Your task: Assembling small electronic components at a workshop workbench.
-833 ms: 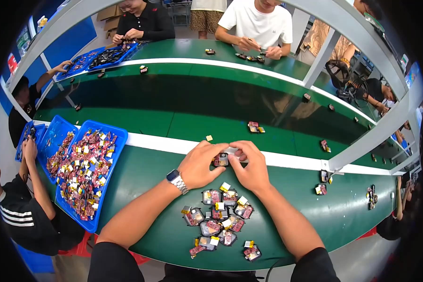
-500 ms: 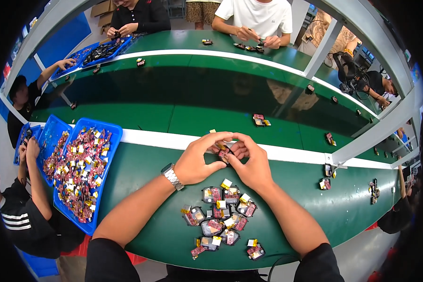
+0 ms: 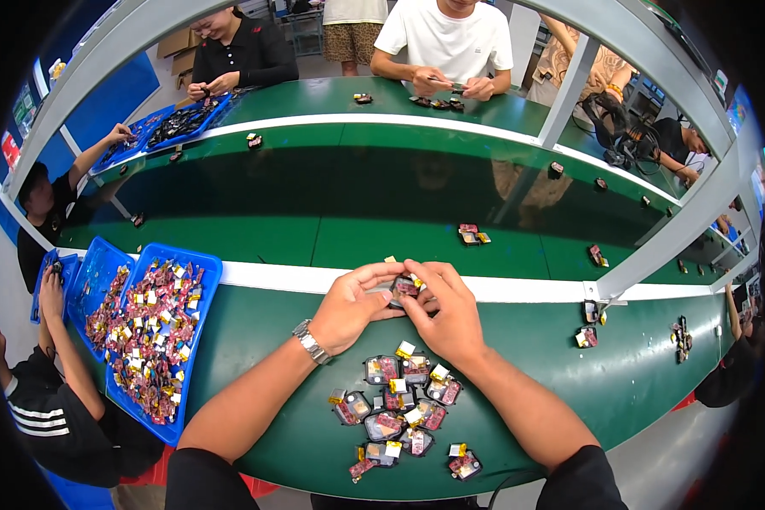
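Between both hands, above the near green bench, is a small black casing [image 3: 407, 287] with a red circuit board and a yellow-taped piece in it. My left hand [image 3: 348, 308], with a metal-banded watch at the wrist, grips its left side with fingers curled. My right hand [image 3: 449, 308] closes on the other side, thumb and fingers at the board. Below the hands lies a cluster of similar black casings [image 3: 383, 426], each with a red board and a white-and-yellow piece. One more casing [image 3: 465, 464] sits apart, nearer my right forearm.
A blue tray [image 3: 181, 393] heaped with red circuit boards stands left of my arm. Beyond a white rail [image 3: 272, 275] runs a green conveyor belt [image 3: 365, 238] carrying scattered casings. More casings [image 3: 586, 337] lie at right, by a grey frame post [image 3: 646, 246]. Several people work around the benches.
The casing has tilted in my hands, so more of its board and yellow tape shows. My right fingers have shifted around it. The whole view has moved slightly, with the bench appearing lower.
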A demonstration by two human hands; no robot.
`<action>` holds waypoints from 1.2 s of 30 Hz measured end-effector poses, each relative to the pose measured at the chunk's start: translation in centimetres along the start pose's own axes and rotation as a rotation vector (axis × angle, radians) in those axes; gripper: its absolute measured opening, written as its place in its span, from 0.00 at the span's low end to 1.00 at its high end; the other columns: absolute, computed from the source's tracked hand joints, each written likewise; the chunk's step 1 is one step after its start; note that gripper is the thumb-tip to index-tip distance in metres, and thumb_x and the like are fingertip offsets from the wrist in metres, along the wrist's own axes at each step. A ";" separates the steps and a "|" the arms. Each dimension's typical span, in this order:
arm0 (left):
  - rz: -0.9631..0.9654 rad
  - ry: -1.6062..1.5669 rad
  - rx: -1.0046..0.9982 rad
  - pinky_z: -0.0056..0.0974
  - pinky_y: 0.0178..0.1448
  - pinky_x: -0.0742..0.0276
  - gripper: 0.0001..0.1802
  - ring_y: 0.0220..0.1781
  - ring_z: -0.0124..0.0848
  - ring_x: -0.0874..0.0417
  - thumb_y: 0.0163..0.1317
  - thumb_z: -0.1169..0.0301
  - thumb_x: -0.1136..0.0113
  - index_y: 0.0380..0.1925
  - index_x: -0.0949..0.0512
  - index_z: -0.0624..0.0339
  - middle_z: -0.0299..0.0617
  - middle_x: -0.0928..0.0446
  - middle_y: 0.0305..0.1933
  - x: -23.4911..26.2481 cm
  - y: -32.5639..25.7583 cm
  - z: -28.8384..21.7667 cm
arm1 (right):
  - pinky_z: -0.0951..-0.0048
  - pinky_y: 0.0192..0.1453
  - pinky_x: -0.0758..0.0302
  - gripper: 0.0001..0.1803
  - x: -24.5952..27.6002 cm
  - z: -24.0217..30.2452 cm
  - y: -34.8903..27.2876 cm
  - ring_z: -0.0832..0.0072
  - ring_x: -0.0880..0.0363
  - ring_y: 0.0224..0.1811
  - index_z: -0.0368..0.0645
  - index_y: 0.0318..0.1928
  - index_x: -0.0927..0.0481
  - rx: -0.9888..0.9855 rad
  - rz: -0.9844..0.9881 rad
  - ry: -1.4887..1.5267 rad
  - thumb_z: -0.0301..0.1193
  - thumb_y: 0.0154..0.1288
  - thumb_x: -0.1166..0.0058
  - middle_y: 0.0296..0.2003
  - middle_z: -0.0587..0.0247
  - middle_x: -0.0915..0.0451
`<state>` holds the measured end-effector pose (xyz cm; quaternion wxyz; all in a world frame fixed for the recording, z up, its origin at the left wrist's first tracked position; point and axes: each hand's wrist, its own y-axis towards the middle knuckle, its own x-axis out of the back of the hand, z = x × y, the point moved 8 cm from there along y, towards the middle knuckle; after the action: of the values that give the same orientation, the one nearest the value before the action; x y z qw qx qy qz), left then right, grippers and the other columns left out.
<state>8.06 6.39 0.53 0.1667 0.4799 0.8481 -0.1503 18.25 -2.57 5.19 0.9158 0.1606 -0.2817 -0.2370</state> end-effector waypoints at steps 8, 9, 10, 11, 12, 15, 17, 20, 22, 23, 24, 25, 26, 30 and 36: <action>0.001 -0.066 -0.061 0.44 0.69 0.26 0.26 0.65 0.36 0.24 0.68 0.80 0.47 0.65 0.35 0.67 0.49 0.29 0.66 0.5 0.2 -0.4 | 0.72 0.41 0.16 0.21 0.0 1.1 -0.2 0.67 0.14 0.40 0.36 0.55 0.21 0.167 -0.034 -0.103 0.19 0.60 0.38 0.49 0.54 0.23; 0.005 -0.055 -0.072 0.44 0.68 0.26 0.26 0.65 0.36 0.24 0.68 0.80 0.47 0.65 0.35 0.66 0.49 0.29 0.66 0.4 0.2 -0.5 | 0.72 0.41 0.16 0.21 0.0 1.0 -0.1 0.67 0.14 0.40 0.36 0.55 0.21 0.167 -0.029 -0.098 0.19 0.60 0.38 0.49 0.54 0.23; -0.003 -0.056 -0.083 0.43 0.67 0.25 0.25 0.64 0.35 0.24 0.67 0.81 0.48 0.64 0.34 0.65 0.48 0.29 0.65 0.5 0.1 -0.4 | 0.71 0.42 0.16 0.19 0.1 0.9 0.0 0.67 0.15 0.41 0.37 0.54 0.20 0.133 -0.023 -0.078 0.20 0.60 0.38 0.49 0.55 0.23; -0.010 -0.056 -0.083 0.43 0.67 0.25 0.25 0.64 0.35 0.24 0.67 0.81 0.48 0.64 0.34 0.65 0.48 0.29 0.65 0.5 0.0 -0.5 | 0.70 0.42 0.16 0.18 0.1 0.8 0.0 0.66 0.15 0.41 0.37 0.52 0.19 0.098 -0.018 -0.058 0.20 0.61 0.39 0.48 0.55 0.23; -0.039 -0.032 -0.077 0.41 0.66 0.23 0.24 0.63 0.34 0.23 0.66 0.84 0.51 0.62 0.33 0.66 0.48 0.28 0.64 0.5 0.0 -0.6 | 0.69 0.39 0.17 0.15 0.4 0.7 0.0 0.67 0.16 0.39 0.40 0.48 0.18 0.053 -0.048 -0.027 0.19 0.60 0.38 0.45 0.57 0.23; -0.058 -0.007 -0.092 0.38 0.64 0.21 0.23 0.60 0.32 0.22 0.64 0.88 0.54 0.59 0.31 0.67 0.48 0.28 0.63 0.3 0.0 -0.9 | 0.67 0.37 0.19 0.13 0.2 0.3 0.1 0.65 0.18 0.37 0.41 0.44 0.19 0.125 -0.003 -0.089 0.19 0.57 0.37 0.42 0.59 0.25; -0.050 -0.004 -0.112 0.38 0.63 0.21 0.23 0.60 0.31 0.22 0.63 0.88 0.54 0.58 0.30 0.67 0.48 0.28 0.63 0.2 0.0 -1.1 | 0.67 0.38 0.19 0.12 0.2 0.3 0.2 0.64 0.18 0.38 0.41 0.42 0.19 0.122 0.024 -0.134 0.20 0.56 0.37 0.41 0.59 0.25; -0.030 0.042 -0.121 0.35 0.61 0.21 0.22 0.59 0.30 0.22 0.63 0.88 0.54 0.58 0.30 0.67 0.48 0.28 0.64 0.1 0.2 -1.0 | 0.65 0.40 0.21 0.12 -0.1 0.4 0.2 0.63 0.20 0.39 0.42 0.40 0.20 0.109 0.080 -0.165 0.21 0.54 0.35 0.40 0.59 0.27; -0.005 0.087 -0.107 0.33 0.58 0.21 0.22 0.58 0.28 0.22 0.63 0.88 0.54 0.58 0.30 0.67 0.49 0.28 0.64 0.4 0.2 -0.5 | 0.65 0.41 0.21 0.12 -0.2 0.6 0.2 0.63 0.21 0.39 0.43 0.39 0.20 0.097 0.108 -0.152 0.21 0.53 0.35 0.41 0.59 0.28; -0.008 0.086 -0.103 0.33 0.58 0.21 0.22 0.58 0.28 0.22 0.63 0.88 0.54 0.58 0.30 0.67 0.49 0.28 0.64 0.6 0.1 -0.5 | 0.65 0.42 0.22 0.12 -0.3 0.6 0.3 0.63 0.22 0.41 0.44 0.40 0.19 0.089 0.126 -0.188 0.22 0.53 0.35 0.42 0.60 0.28; 0.004 0.077 -0.096 0.32 0.57 0.21 0.22 0.57 0.28 0.22 0.63 0.88 0.53 0.58 0.30 0.67 0.49 0.28 0.64 0.4 0.1 -0.6 | 0.65 0.44 0.23 0.13 -0.3 0.4 0.3 0.64 0.24 0.43 0.45 0.40 0.18 0.080 0.143 -0.226 0.22 0.53 0.34 0.43 0.60 0.29; 0.016 0.069 -0.090 0.32 0.56 0.21 0.22 0.56 0.27 0.21 0.63 0.88 0.53 0.58 0.30 0.67 0.49 0.28 0.64 0.3 0.1 -0.6 | 0.65 0.44 0.23 0.13 -0.4 0.4 0.3 0.64 0.24 0.43 0.45 0.40 0.18 0.078 0.146 -0.226 0.22 0.53 0.34 0.43 0.60 0.29; 0.014 0.067 -0.088 0.32 0.56 0.21 0.22 0.56 0.27 0.21 0.63 0.88 0.53 0.58 0.30 0.67 0.49 0.28 0.64 0.1 0.0 -0.7 | 0.64 0.45 0.23 0.13 -0.4 0.8 0.2 0.64 0.25 0.45 0.46 0.41 0.17 0.136 0.130 -0.251 0.22 0.54 0.34 0.45 0.60 0.29; 0.019 0.069 -0.076 0.32 0.58 0.21 0.22 0.56 0.27 0.21 0.64 0.87 0.53 0.59 0.31 0.67 0.48 0.28 0.64 -0.4 -0.1 -1.2 | 0.64 0.50 0.25 0.12 0.0 1.6 0.2 0.61 0.28 0.52 0.48 0.41 0.15 0.221 0.081 -0.217 0.24 0.56 0.35 0.51 0.59 0.29; 0.095 -0.015 -0.017 0.37 0.62 0.22 0.23 0.60 0.31 0.22 0.64 0.84 0.48 0.61 0.31 0.66 0.50 0.29 0.65 0.0 0.1 -0.5 | 0.62 0.55 0.25 0.06 -0.5 0.9 0.2 0.59 0.29 0.57 0.41 0.40 0.17 0.154 0.108 -0.149 0.26 0.62 0.40 0.57 0.55 0.29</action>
<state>8.08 6.66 0.92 0.1842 0.5173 0.8242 -0.1386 17.38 -2.29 5.78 0.8888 0.1969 -0.3744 -0.1762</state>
